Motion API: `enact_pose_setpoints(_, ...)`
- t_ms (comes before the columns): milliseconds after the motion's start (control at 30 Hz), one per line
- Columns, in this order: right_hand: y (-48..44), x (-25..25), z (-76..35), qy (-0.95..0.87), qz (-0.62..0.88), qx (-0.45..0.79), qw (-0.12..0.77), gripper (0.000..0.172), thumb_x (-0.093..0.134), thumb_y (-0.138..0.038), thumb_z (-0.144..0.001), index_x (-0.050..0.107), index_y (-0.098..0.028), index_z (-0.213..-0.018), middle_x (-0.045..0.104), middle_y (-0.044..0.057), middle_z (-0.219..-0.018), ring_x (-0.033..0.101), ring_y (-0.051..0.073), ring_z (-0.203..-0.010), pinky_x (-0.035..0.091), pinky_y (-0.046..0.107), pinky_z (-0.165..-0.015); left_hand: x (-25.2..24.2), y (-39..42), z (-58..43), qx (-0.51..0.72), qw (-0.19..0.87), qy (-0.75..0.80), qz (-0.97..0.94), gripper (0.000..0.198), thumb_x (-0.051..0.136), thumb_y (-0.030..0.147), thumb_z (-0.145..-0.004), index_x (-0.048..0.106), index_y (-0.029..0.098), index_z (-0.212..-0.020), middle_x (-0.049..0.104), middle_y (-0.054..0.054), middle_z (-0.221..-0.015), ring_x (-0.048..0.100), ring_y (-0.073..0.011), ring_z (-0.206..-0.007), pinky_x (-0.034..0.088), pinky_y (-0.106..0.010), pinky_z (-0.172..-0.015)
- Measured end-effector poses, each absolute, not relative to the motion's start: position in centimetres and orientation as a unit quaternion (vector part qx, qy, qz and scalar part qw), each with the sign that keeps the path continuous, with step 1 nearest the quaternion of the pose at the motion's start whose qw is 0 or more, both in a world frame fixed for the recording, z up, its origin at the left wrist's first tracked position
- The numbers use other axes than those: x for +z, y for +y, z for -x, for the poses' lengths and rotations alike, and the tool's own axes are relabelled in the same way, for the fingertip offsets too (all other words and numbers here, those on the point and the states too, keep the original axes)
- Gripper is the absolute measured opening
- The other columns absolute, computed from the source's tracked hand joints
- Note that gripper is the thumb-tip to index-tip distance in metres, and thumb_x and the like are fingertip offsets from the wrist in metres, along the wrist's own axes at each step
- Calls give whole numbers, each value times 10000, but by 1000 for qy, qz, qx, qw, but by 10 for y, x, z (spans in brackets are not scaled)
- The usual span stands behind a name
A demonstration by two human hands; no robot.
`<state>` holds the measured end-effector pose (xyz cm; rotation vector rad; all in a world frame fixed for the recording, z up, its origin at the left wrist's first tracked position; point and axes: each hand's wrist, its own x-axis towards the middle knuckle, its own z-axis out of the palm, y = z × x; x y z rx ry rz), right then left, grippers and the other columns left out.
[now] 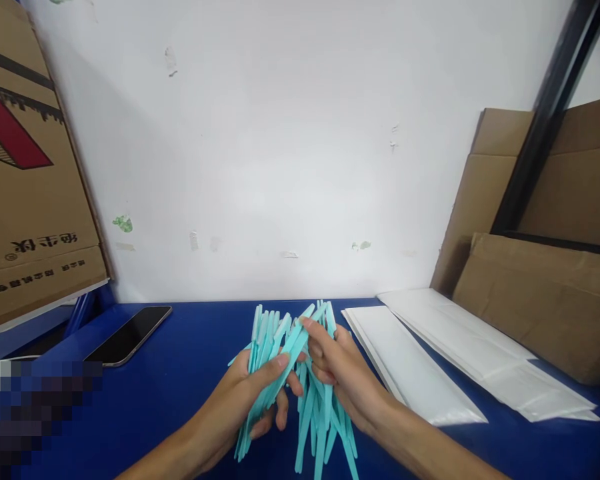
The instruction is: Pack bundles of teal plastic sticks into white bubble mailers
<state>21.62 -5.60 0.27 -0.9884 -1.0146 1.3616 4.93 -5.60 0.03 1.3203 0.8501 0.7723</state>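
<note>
My left hand (230,393) is closed round a bundle of thin, flat turquoise sticks (264,337), its thumb lying across them. The sticks look like plastic and stand roughly upright, with some slanting to the right. Beside it, my right hand (347,373) grips a second, looser bunch of turquoise sticks (320,417) that fans out downward. The right thumb and forefinger pinch the upper ends of slanted sticks that reach across from the left bundle. Both hands are close together above the blue table (180,380). The fingers hide the middle parts of many sticks.
A dark-screened phone (130,335) lies on the left of the table. At the right are a stack of white packets (415,367) and longer white sheets or bags (485,353). Cardboard boxes stand at left (35,200) and right (540,300). A white wall (280,167) rises behind.
</note>
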Motion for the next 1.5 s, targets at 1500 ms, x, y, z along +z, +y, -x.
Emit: enact_pose_setpoints(1500, -64, 13, -210, -498, 454, 531, 514, 418, 577, -607, -882, 549, -197, -805, 406, -82, -499, 350, 77, -454, 295, 208, -468, 5, -55, -48, 329, 719, 317, -524, 409, 559, 514, -937, 696, 137, -1017, 705, -87, -720, 645, -157, -559, 391, -183, -394)
